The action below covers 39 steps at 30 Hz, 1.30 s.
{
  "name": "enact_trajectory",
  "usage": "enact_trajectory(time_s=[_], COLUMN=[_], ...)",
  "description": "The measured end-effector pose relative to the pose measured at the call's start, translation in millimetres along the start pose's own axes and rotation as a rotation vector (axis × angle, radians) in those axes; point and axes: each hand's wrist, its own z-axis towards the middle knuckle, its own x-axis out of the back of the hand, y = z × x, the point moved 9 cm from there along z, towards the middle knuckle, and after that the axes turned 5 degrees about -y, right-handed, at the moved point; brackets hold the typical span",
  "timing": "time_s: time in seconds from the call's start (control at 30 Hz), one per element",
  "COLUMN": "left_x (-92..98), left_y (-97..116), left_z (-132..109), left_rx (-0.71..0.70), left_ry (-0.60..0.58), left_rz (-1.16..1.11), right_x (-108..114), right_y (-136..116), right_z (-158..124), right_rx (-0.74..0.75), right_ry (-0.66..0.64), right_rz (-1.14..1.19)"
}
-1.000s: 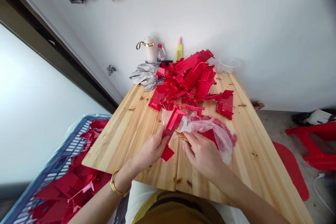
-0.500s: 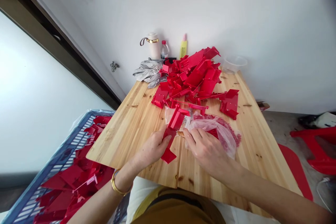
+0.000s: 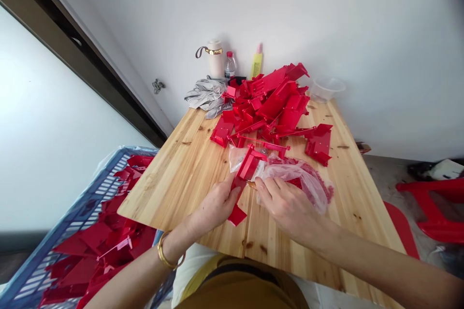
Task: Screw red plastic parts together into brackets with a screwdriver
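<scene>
My left hand (image 3: 217,205) is closed around a red plastic part (image 3: 248,168), a long piece with a raised bracket at its far end, tilted above the table. In my right hand (image 3: 284,203) is a small tool (image 3: 251,184) with an orange-brown handle and a thin metal tip; most of it is hidden by my fingers. The tip meets the right side of the part, though the exact contact is too small to make out. Just beyond my right hand lies a clear plastic bag (image 3: 308,183) of tiny red pieces. A smaller bag (image 3: 236,157) of small metal bits sits behind the held part.
Similar red parts (image 3: 275,101) are piled at the back of the wooden table (image 3: 163,169). Behind them stand a white flask (image 3: 215,60), a water bottle (image 3: 229,65) and a yellow bottle (image 3: 257,63). Grey cloth (image 3: 207,96) lies left; a blue crate (image 3: 78,224) of red parts stands beside the table.
The view has shifted slightly. Both hands keep their grips, and the held red part and tool stay together with little visible movement.
</scene>
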Motion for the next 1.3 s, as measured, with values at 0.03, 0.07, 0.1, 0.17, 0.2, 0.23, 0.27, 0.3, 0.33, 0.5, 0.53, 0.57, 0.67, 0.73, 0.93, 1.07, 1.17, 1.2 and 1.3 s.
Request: enact_trajectory(time_s=[0.03,0.07,0.1,0.17,0.2,0.23,0.27,0.3,0.33,0.5,0.53,0.57,0.67,0.73,0.93,1.07,1.17,1.2,1.3], left_x=[0.4,0.5,0.1,-0.5,-0.3,0.2,0.8,1.7,2.3,0.0,-0.6,-0.7,2.0,5.3,12.4,14.1,8.9,6.5,2.6], left_y=[-0.1,-0.4,-0.9,-2.1,-2.4,-2.5,-2.3,-1.9,-1.5,-1.2,-1.4,-1.7,-2.6,-0.2,14.8,15.6,12.0,10.4,6.1], left_z=[0.0,-0.4,-0.9,-2.5,-3.3,-4.1,-4.8,-5.3,-5.7,-6.9,-7.3,-7.7,-9.4,-10.0,-8.6,-9.0,-8.2,-7.6,-5.7], left_rx=[0.003,0.008,0.015,0.032,0.039,0.043,0.045,0.044,0.042,0.015,0.012,0.013,0.041,0.04,-0.04,-0.052,-0.041,-0.035,-0.023], left_ry=[0.006,0.01,0.012,0.017,0.023,0.03,0.037,0.046,0.051,0.037,0.037,0.043,0.095,0.138,0.187,0.195,0.157,0.146,0.156], left_rz=[-0.015,-0.025,-0.031,-0.032,-0.033,-0.036,-0.04,-0.045,-0.051,-0.063,-0.064,-0.067,-0.135,-0.2,-0.146,-0.133,-0.186,-0.203,-0.224], right_x=[0.5,1.6,2.4,0.0,-2.7,-5.0,-6.3,-5.8,-3.5,8.7,7.8,6.9,9.9,15.7,36.0,40.1,35.6,33.2,28.4], right_y=[-0.3,2.2,7.0,19.1,23.7,26.6,28.0,28.4,28.0,1.8,-3.7,-6.9,-0.1,11.2,9.2,-2.2,6.7,10.3,17.0], right_z=[0.4,1.8,4.1,9.9,12.6,14.7,16.0,16.4,15.9,4.5,2.7,2.0,6.8,11.9,13.5,8.3,6.0,5.3,2.4], right_rx=[0.014,0.006,-0.019,-0.089,-0.12,-0.141,-0.155,-0.16,-0.159,0.026,0.069,0.097,0.054,-0.033,-0.089,-0.048,-0.091,-0.107,-0.142], right_ry=[-0.003,-0.005,-0.012,-0.059,-0.09,-0.116,-0.129,-0.122,-0.095,0.045,0.048,0.046,0.037,0.038,0.074,0.145,0.151,0.143,0.136], right_rz=[-0.011,0.023,0.101,0.348,0.478,0.588,0.661,0.684,0.655,0.055,-0.036,-0.086,0.005,0.174,0.092,-0.077,0.093,0.15,0.212])
